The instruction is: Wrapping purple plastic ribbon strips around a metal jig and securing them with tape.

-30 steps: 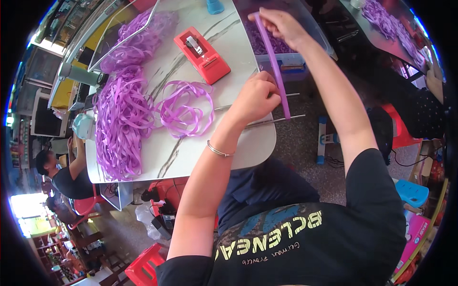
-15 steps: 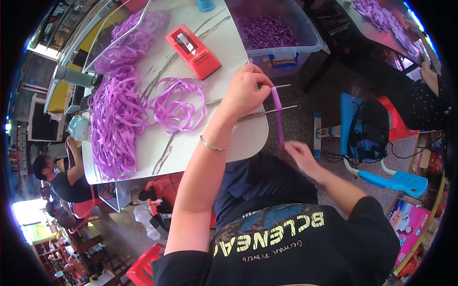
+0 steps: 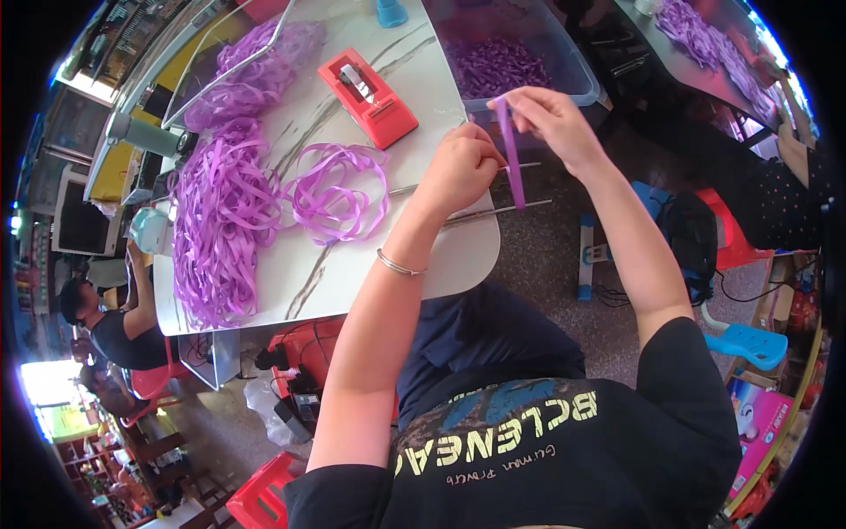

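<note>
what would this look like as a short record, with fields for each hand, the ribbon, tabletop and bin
right hand: pinching the upper end of a purple ribbon
left hand: curled beside the ribbon, grip hidden
ribbon: crosses two metal rods in view
white table: ribbon heap, loose loops, red tape dispenser
clear bin: purple pieces inside

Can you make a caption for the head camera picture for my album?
Left hand by the metal rods, right hand holding up purple ribbon, red tape dispenser on the table.
</note>
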Motion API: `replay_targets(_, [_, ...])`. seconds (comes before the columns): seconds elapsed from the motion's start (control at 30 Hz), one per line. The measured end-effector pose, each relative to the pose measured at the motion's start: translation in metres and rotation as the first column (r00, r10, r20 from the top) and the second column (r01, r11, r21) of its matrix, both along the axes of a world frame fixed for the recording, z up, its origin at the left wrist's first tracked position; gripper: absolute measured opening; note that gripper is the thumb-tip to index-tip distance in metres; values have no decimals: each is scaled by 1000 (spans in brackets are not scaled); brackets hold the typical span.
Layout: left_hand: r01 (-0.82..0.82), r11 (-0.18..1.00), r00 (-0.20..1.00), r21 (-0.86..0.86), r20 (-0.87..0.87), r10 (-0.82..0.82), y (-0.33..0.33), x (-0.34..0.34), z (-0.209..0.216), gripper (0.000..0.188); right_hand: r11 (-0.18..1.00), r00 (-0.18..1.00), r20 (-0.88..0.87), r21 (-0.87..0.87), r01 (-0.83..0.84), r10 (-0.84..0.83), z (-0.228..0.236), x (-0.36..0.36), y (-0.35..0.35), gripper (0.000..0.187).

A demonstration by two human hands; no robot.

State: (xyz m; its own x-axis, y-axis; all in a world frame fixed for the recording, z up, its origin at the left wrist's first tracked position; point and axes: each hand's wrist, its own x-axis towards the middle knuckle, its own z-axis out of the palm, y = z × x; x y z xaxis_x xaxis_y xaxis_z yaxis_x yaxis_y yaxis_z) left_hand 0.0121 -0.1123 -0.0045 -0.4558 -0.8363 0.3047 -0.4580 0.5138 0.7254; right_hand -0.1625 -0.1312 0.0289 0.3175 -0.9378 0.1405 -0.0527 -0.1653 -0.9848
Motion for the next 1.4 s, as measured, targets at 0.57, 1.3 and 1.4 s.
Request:
replay_targets(0.57, [-85,996,983,-19,160,86,1,-10,4,18,784,848,379,618,67,-371,-85,7,114,11])
replay_targets(1.3, [624,220,482,749,-592,646,122,-22,15,26,704,949,266,706,-75,-166,-69,-5,104,10])
replay_targets(1.4, [695,227,413,682,-637,650,115,-25,15,18,721,945,301,682,-120,-128,-62,-6,104,12])
